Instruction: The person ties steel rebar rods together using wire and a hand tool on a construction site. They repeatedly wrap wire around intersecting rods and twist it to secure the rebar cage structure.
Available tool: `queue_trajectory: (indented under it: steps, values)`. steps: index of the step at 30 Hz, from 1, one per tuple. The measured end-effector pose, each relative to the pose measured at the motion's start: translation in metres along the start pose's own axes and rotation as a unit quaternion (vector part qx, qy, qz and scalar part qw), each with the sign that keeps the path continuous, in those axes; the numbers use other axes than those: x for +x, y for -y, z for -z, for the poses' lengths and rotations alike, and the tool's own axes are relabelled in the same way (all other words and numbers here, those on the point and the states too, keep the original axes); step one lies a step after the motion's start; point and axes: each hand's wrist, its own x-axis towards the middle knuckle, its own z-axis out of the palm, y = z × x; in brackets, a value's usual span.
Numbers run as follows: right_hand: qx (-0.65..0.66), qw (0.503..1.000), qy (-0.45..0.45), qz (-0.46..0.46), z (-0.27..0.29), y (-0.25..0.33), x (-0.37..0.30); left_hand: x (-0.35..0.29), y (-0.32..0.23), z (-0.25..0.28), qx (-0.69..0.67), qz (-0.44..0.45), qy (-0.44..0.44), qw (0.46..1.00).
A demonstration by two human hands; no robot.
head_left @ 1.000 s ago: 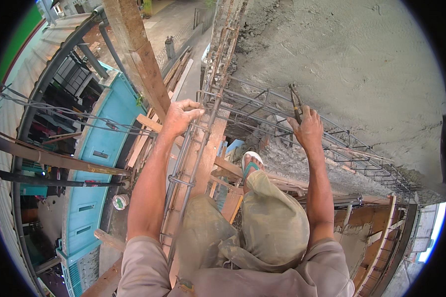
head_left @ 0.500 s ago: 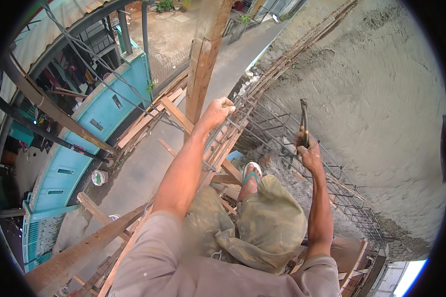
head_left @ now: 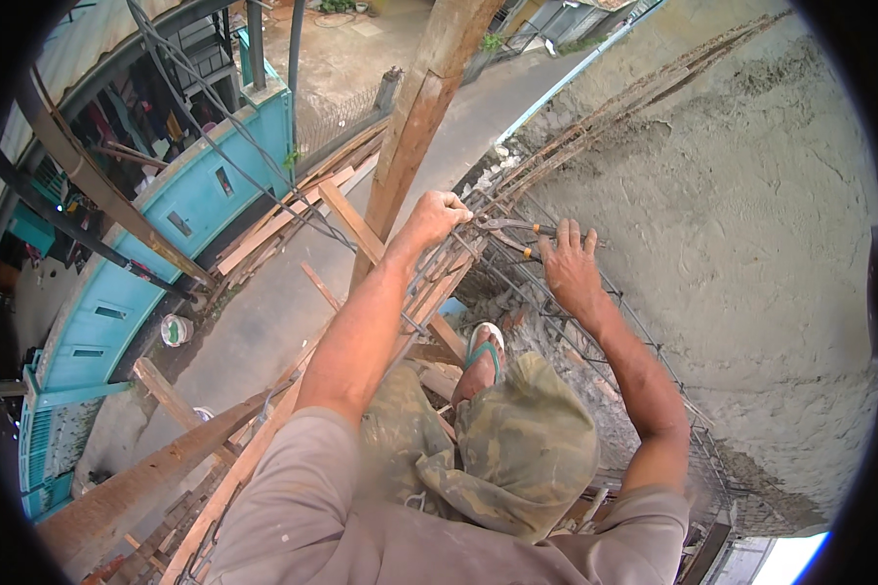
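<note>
My right hand [head_left: 573,275] is around the handles of a pair of pincers [head_left: 509,225], dark metal with orange bands on the grips. The jaws point left, at the far end of a steel rebar cage [head_left: 637,310]. Close beside them my left hand [head_left: 433,222] is closed in a pinch over the bars. Whatever its fingertips hold is too small or hidden to make out. Both hands are almost touching at the jaws, in front of a leaning wooden post [head_left: 421,127].
My sandalled foot [head_left: 483,356] rests high up among planks and bars. A rough cement wall [head_left: 732,224] rises on the right. Far below on the left lie a paved lane [head_left: 254,322], a turquoise wall [head_left: 156,263] and a white bucket [head_left: 177,331]. Cables [head_left: 229,127] hang at upper left.
My right hand has brought the pincers up and left to the bars by my left hand; their jaws pointed upward before. My left hand stays pinched at nearly the same spot.
</note>
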Motion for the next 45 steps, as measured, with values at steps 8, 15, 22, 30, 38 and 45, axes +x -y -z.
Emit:
queue_trajectory:
  steps: [8, 15, 22, 30, 38, 45]
  values:
    - [0.255, 0.956, 0.129, 0.066, -0.008, -0.032, 0.018, -0.001, -0.011, 0.002, 0.096, 0.007, -0.001, 0.995]
    - [0.766, 0.44, 0.451, -0.13, -0.02, -0.038, 0.016, -0.112, -0.085, -0.096, -0.129, -0.053, -0.309, 0.941]
    - [0.829, 0.317, 0.436, -0.149, -0.014, -0.012, 0.005, -0.092, -0.013, -0.143, -0.739, 0.047, 0.103, 0.664]
    - [0.641, 0.739, 0.012, -0.207, 0.005, -0.002, -0.046, -0.044, -0.062, -0.157, -0.777, 0.141, -0.075, 0.608]
    - [0.835, 0.403, -0.037, -0.372, 0.013, 0.026, -0.152, -0.042, -0.056, -0.159, -0.721, 0.162, -0.065, 0.671]
    - [0.306, 0.918, -0.119, -0.223, 0.037, -0.036, -0.118, -0.028, -0.061, -0.169, -0.675, 0.219, -0.151, 0.689]
